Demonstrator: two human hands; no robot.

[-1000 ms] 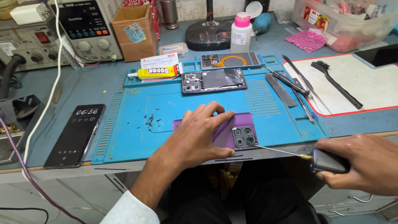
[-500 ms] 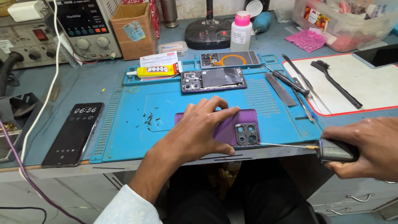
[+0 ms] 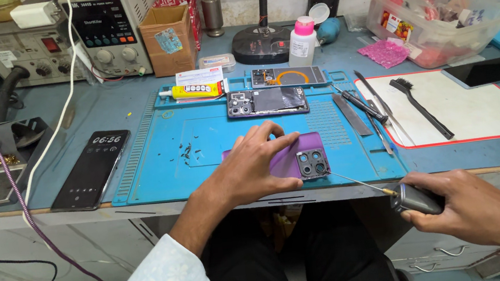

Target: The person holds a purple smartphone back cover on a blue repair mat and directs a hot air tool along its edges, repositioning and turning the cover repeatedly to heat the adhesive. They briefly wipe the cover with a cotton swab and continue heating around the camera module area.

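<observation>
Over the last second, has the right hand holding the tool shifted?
Yes, slightly. The right hand with the thin-tipped tool has eased back towards the person, below the table edge, while the tip stays at the purple phone back cover.

Back cover [image 3: 290, 158] on mat [image 3: 211, 132]; opened phone [image 3: 266, 101] behind it; brush [image 3: 421, 107] right.

You work in even, bright light from above; your left hand [image 3: 252, 169] casts only a soft shadow on the blue mat [image 3: 157, 164]. Focus is sharp around both hands. Beyond them, the far bench edges bow with wide-angle distortion.
</observation>
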